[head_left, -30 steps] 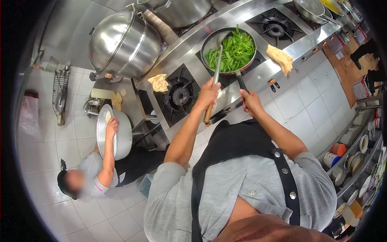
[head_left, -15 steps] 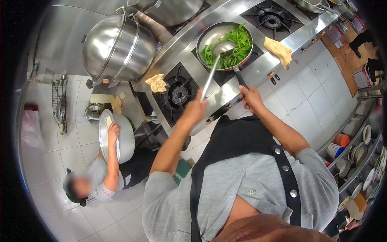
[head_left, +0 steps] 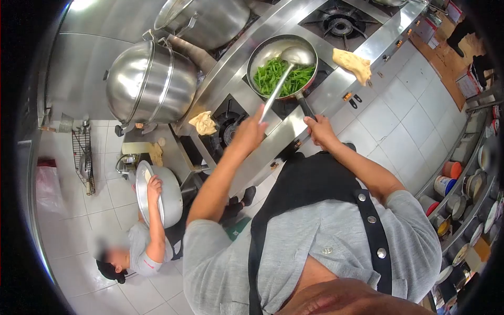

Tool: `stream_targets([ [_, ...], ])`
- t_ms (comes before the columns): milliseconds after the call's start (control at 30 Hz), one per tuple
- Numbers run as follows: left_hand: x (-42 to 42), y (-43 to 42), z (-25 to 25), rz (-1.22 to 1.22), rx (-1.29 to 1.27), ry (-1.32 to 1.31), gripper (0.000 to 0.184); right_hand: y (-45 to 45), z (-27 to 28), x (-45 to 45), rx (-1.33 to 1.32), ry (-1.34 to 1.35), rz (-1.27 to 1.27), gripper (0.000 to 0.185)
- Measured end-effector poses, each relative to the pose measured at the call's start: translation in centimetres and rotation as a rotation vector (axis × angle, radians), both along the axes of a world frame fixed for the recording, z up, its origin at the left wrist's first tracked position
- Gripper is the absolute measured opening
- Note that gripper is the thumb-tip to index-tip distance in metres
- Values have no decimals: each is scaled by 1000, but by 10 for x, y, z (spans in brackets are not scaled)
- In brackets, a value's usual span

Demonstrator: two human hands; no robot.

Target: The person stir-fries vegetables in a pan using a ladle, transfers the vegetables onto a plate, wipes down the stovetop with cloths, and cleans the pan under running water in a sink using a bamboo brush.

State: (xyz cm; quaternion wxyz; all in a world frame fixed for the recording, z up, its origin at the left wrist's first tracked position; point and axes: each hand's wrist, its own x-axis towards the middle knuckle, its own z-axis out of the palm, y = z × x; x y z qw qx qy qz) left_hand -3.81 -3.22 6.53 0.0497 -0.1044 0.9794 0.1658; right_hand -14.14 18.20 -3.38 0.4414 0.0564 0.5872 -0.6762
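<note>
My left hand (head_left: 249, 135) is closed around the handle of a long metal ladle (head_left: 278, 88). The ladle's bowl lies inside a frying pan (head_left: 255, 54), near its far right wall. Chopped green vegetables (head_left: 274, 76) fill the near and left part of the pan. With my right hand (head_left: 320, 131) I grip the pan's black handle (head_left: 305, 106). The pan sits over a stove burner that it mostly hides.
Bare burners (head_left: 341, 26) flank the pan, with folded cloths (head_left: 352, 64) (head_left: 203, 123) on the stove. Large steel pots (head_left: 126, 79) stand at left. A co-worker (head_left: 143, 244) holds a big metal pot (head_left: 170, 197) at lower left. Shelves of dishes (head_left: 457, 205) line the right.
The ladle's bowl has moved from over the greens to the pan's far right side. The greens now lie lower in the pan. The co-worker and pot have shifted slightly in view.
</note>
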Motion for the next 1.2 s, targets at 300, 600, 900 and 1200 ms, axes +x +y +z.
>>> stream_targets([
  [300,68,-14,102,81,-165,-104,56,3,-1,-2,-59,-47,-42,36],
  [600,53,8,9,231,152,-184,59,1,-1,2,-54,-20,10,31],
  [900,60,33,97,586,541,-424,55,-1,-3,3,-12,-2,5,43],
  [1200,64,30,71,684,678,-92,54,-3,2,1,16,-1,0,32],
])
